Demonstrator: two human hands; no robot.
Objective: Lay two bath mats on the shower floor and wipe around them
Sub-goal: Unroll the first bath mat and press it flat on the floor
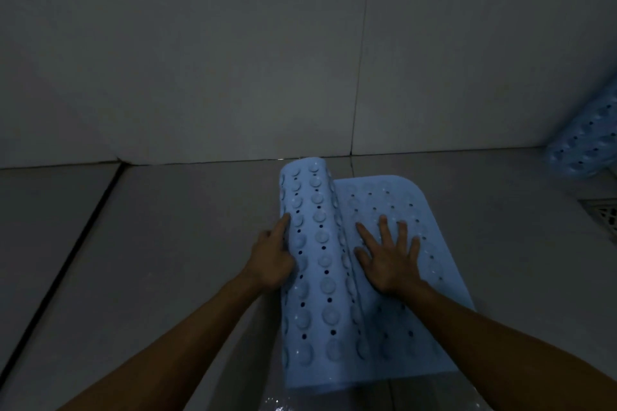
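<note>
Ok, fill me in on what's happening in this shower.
A person is unrolling a blue mat on the tiled floor. The right hand lies flat with fingers spread on the part already down, while the left hand rests against the side of the part still rolled. A second mat, also rolled, lies at the right edge by the wall, near a drain. No wiping cloth is in view.
</note>
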